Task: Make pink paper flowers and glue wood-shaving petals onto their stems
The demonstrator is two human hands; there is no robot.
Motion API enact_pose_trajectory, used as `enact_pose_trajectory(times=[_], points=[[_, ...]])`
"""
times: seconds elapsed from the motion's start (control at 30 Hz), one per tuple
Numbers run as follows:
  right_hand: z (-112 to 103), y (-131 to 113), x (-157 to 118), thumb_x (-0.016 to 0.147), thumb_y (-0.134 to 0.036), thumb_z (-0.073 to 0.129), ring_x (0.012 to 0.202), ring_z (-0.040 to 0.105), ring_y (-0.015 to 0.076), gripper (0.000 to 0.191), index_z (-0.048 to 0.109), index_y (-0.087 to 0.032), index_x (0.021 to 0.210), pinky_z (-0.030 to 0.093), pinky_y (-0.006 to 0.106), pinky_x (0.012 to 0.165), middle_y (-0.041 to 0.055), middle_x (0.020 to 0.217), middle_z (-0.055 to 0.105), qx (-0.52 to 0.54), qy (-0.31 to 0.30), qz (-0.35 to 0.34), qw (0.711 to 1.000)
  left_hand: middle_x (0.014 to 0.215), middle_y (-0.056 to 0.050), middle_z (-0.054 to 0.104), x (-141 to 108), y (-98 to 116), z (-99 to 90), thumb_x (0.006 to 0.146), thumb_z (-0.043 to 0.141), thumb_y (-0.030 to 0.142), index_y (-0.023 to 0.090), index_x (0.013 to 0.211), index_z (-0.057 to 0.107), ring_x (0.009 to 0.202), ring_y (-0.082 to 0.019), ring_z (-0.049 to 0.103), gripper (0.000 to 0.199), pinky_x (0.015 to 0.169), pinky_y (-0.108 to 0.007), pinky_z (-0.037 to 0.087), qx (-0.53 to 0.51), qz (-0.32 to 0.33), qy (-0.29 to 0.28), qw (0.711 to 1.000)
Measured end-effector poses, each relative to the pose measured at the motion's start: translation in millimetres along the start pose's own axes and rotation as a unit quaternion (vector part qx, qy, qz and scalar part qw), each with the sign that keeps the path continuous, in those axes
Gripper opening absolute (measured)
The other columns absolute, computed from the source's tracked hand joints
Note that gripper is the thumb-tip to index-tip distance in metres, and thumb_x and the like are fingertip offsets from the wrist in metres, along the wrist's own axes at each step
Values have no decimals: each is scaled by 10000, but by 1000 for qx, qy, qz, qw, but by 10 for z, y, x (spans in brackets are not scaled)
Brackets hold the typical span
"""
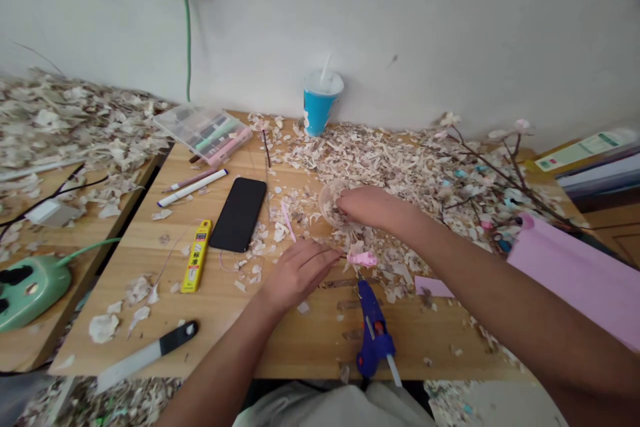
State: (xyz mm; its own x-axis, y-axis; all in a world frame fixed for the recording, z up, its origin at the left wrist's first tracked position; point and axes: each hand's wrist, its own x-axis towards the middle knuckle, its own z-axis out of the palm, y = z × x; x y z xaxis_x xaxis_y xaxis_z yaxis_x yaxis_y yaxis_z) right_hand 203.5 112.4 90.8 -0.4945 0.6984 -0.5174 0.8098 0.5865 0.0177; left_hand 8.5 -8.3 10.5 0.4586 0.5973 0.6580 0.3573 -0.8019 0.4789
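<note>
My left hand (303, 268) is closed around a thin dark stem over the middle of the table. Pink crinkled paper (363, 258) is wrapped at the stem's right end. Farther back, my right hand (364, 205) reaches into a small round bowl (326, 215) of pale dried petals or paper scraps. Its fingertips are hidden among the scraps. A blue glue gun (371, 333) lies just below the pink paper, with a white glue stick out of its rear. A pink strip of paper (434, 287) rests under my right forearm.
Pale scraps (390, 160) cover the table's back. A blue cup (319, 103) with a straw stands by the wall. Left lie a phone (239, 213), a yellow blade pack (197, 257), pens (193, 188) and a scraper (145, 355). Branches (520, 180) and pink paper roll (575, 273) lie right.
</note>
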Motion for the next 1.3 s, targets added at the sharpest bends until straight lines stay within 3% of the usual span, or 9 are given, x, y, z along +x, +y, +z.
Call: enact_pose_trajectory(times=[0.1,0.27,0.43,0.7,0.77,0.87,1.1,1.3], points=[[-1,26,17,960,-366,597,834,651,154,223,668,-156,945,535,351,798,45,934,694,4,2,-4,1000,1012,-87,735,6,3,-4,936,602,96,152,1231,603,914,-171,678,301,828,-305,562,-6,-5,2,1000],[-76,125,-60,881,-180,571,825,641,190,111,677,-184,850,428,290,692,85,911,715,32,45,-22,998,978,-74,739,3,4,5,956,586,129,168,1207,613,884,-170,679,256,803,-306,564,2,-8,6,1000],[-89,259,-111,886,-236,527,747,606,166,121,642,-213,915,357,267,616,44,891,711,62,77,-22,995,953,-63,735,-6,-7,21,969,566,152,184,1204,619,855,-167,684,243,790,-303,561,2,-14,9,1000],[-48,223,-67,872,-150,597,914,652,200,120,689,-200,931,454,297,745,77,1019,716,25,52,-38,998,927,-64,734,14,5,46,963,582,160,171,1175,632,827,-169,686,218,756,-298,552,11,-8,15,1000],[-19,162,-29,903,-194,624,986,645,201,88,687,-177,962,495,340,845,80,1069,698,6,38,-42,998,923,-64,732,13,4,53,962,581,155,169,1173,632,825,-169,687,217,754,-299,549,12,-3,15,1000],[16,102,26,953,-334,616,1050,636,203,219,659,-160,1078,525,432,933,74,1148,668,-11,25,-34,999,937,-63,731,11,1,48,969,571,159,179,1187,627,835,-169,687,226,760,-302,549,10,1,9,1000],[5,158,14,964,-381,601,1006,653,189,269,650,-170,1123,554,414,896,75,1151,668,1,11,-20,1000,941,-61,736,18,20,25,994,533,201,186,1183,631,841,-170,691,213,757,-305,560,30,-4,5,1000],[1,298,-41,966,-384,592,957,652,179,239,666,-162,1010,536,409,891,47,1032,689,88,57,-32,994,882,-47,723,17,5,28,1008,506,226,189,1145,650,787,-165,677,202,728,-297,554,64,-31,29,997]])
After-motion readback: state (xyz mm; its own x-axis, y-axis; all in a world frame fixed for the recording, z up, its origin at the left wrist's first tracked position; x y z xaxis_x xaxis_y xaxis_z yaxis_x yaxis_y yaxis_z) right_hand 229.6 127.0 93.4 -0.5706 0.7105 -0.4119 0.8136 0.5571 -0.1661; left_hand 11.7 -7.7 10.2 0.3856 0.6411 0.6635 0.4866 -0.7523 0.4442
